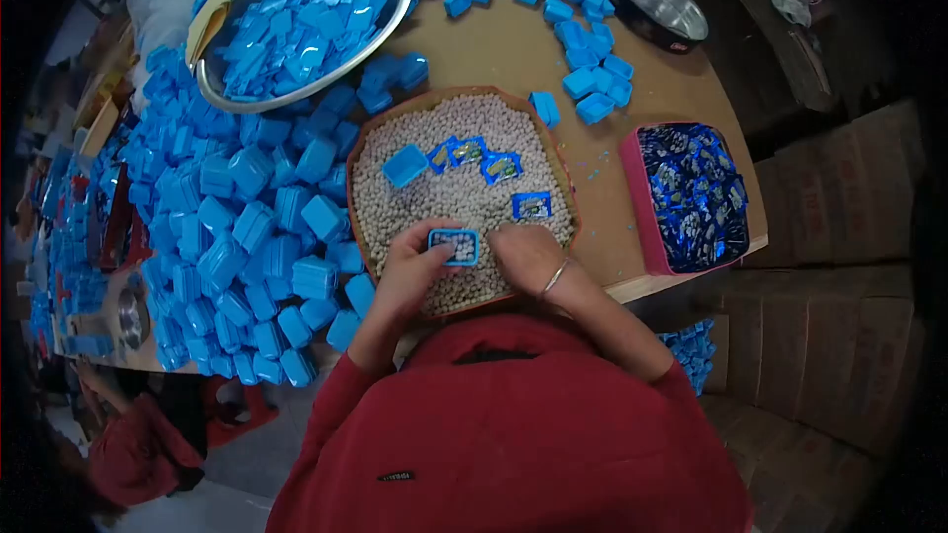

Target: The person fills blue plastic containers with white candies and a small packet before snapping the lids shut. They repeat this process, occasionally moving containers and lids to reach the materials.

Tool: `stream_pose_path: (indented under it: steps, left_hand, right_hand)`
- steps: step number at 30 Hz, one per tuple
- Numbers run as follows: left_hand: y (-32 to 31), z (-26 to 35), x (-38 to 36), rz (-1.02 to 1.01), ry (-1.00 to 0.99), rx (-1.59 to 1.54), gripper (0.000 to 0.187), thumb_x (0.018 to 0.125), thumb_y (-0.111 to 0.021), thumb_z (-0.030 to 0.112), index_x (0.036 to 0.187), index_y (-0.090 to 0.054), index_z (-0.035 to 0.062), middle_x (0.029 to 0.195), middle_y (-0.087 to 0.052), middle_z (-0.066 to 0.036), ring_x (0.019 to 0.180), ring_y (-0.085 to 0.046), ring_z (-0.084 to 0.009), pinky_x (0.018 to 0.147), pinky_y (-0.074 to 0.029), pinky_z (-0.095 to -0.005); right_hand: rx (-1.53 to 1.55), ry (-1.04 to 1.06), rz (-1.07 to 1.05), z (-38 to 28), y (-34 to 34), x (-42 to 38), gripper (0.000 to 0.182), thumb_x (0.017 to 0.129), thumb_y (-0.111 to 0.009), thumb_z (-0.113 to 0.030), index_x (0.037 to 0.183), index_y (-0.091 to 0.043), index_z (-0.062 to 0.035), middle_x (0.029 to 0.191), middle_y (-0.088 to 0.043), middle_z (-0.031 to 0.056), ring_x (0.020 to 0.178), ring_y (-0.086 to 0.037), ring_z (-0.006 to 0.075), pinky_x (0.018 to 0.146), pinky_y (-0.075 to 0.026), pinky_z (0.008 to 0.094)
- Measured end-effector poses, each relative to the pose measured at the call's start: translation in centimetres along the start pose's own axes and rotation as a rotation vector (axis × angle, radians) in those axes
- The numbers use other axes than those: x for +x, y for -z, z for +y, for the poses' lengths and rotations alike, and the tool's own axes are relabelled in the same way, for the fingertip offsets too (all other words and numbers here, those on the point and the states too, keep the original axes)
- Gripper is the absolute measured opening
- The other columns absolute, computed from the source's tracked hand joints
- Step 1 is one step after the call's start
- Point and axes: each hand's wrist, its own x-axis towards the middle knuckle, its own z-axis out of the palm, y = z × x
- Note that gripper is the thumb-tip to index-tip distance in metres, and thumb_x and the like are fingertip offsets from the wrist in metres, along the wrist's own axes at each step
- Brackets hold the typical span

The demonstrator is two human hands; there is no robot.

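Both arms reach forward from the body in red sleeves pushed up past the wrists, forearms bare and angled inward so the hands meet close together in front of the chest. The left hand (420, 262) lies palm down, its fingers (446, 251) curled in toward the right hand. The right hand (523, 255) is also knuckles up, fingers bent and tucked under, apparently pinching, though the tips are hidden. A thin bangle (555, 276) circles the right wrist. The two hands sit nearly touching.
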Motion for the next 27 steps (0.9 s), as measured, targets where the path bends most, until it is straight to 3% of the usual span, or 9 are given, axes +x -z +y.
stream_pose_path:
  steps: [2, 7, 10, 13, 17, 19, 21, 25, 27]
  left_hand:
    - [1.1, -1.0, 0.2, 0.049, -0.01, 0.042, 0.026, 0.087, -0.055, 0.006, 0.113, -0.058, 0.0042, 0.098, -0.064, -0.005, 0.083, -0.063, -0.0126, 0.065, -0.053, -0.0247]
    - [-0.8, -0.3, 0.3, -0.068, 0.025, 0.077, 0.023, 0.092, -0.054, 0.014, 0.111, -0.059, 0.0025, 0.102, -0.061, -0.005, 0.088, -0.061, -0.0132, 0.069, -0.055, -0.0276]
    - [-1.6, 0.6, 0.0, -0.064, 0.072, 0.041, 0.026, 0.094, -0.053, 0.019, 0.113, -0.057, 0.0015, 0.102, -0.059, -0.005, 0.09, -0.059, -0.0149, 0.071, -0.057, -0.0325]
    - [-0.9, 0.3, -0.1, -0.061, 0.046, -0.066, 0.023, 0.093, -0.053, 0.017, 0.113, -0.058, 0.0055, 0.099, -0.062, -0.005, 0.088, -0.061, -0.013, 0.068, -0.054, -0.0287]
    - [-0.8, -0.1, -0.2, 0.005, 0.02, 0.147, 0.019, 0.081, -0.063, 0.002, 0.099, -0.059, 0.0042, 0.086, -0.064, -0.003, 0.073, -0.063, -0.0114, 0.058, -0.053, -0.0266]
    - [-1.0, -0.2, 0.0, 0.004, -0.041, 0.101, 0.018, 0.082, -0.063, 0.003, 0.099, -0.06, 0.0043, 0.086, -0.064, -0.003, 0.072, -0.063, -0.0111, 0.057, -0.052, -0.0258]
    - [-0.5, -0.5, 0.0, 0.007, 0.001, 0.057, 0.017, 0.084, -0.063, 0.005, 0.1, -0.059, 0.0046, 0.086, -0.064, -0.002, 0.073, -0.062, -0.0103, 0.06, -0.051, -0.0238]
    - [-0.8, 0.2, -0.1, -0.023, -0.034, -0.056, 0.017, 0.088, -0.062, 0.011, 0.104, -0.059, 0.0048, 0.086, -0.064, -0.002, 0.073, -0.062, -0.0092, 0.058, -0.049, -0.0217]
    - [-0.7, 0.3, -0.1, -0.011, 0.026, -0.03, 0.018, 0.088, -0.062, 0.011, 0.105, -0.058, 0.0049, 0.087, -0.064, -0.002, 0.075, -0.062, -0.0093, 0.059, -0.049, -0.022]
  right_hand:
    - [0.058, 0.094, 0.094, 0.8, -1.6, 0.0, 0.008, 0.075, -0.056, -0.011, 0.076, -0.059, -0.0042, 0.078, -0.06, 0.0158, 0.075, -0.06, 0.0349, 0.066, -0.049, 0.0452]
    - [0.41, 0.148, 0.244, -0.9, 5.3, -1.6, 0.009, 0.072, -0.064, -0.008, 0.076, -0.057, -0.0051, 0.073, -0.055, 0.0115, 0.069, -0.059, 0.031, 0.06, -0.047, 0.0397]
    - [0.455, 0.259, 0.349, -2.4, 5.3, -0.8, 0.011, 0.077, -0.064, -0.006, 0.087, -0.059, -0.0039, 0.083, -0.055, 0.0112, 0.068, -0.06, 0.0277, 0.059, -0.048, 0.0359]
    - [0.517, 0.154, 0.386, -0.6, 5.7, 0.7, 0.012, 0.077, -0.064, -0.009, 0.087, -0.059, -0.0059, 0.088, -0.054, 0.0113, 0.072, -0.06, 0.0304, 0.061, -0.048, 0.0398]
    - [0.514, 0.118, 0.474, 4.0, 7.8, 5.2, 0.006, 0.076, -0.063, -0.008, 0.078, -0.06, -0.0038, 0.077, -0.056, 0.0114, 0.065, -0.061, 0.0254, 0.058, -0.047, 0.0357]
    - [0.477, 0.092, 0.489, 6.4, 8.7, 8.4, 0.007, 0.076, -0.064, -0.009, 0.078, -0.06, -0.0033, 0.078, -0.057, 0.0114, 0.065, -0.06, 0.0269, 0.059, -0.047, 0.0362]
    - [0.322, -0.035, 0.478, 6.9, 10.2, 11.7, 0.009, 0.075, -0.065, -0.011, 0.08, -0.062, -0.0041, 0.083, -0.059, 0.012, 0.071, -0.061, 0.0284, 0.062, -0.049, 0.0372]
    - [0.205, 0.46, 0.732, 2.4, 9.8, 19.2, 0.017, 0.076, -0.065, -0.014, 0.088, -0.063, -0.0029, 0.091, -0.058, 0.0193, 0.093, -0.056, 0.0369, 0.079, -0.046, 0.0446]
    - [0.127, 0.353, 0.669, 0.4, 8.1, 23.3, 0.02, 0.078, -0.059, -0.016, 0.092, -0.063, -0.002, 0.093, -0.058, 0.0227, 0.096, -0.053, 0.0398, 0.084, -0.043, 0.0468]
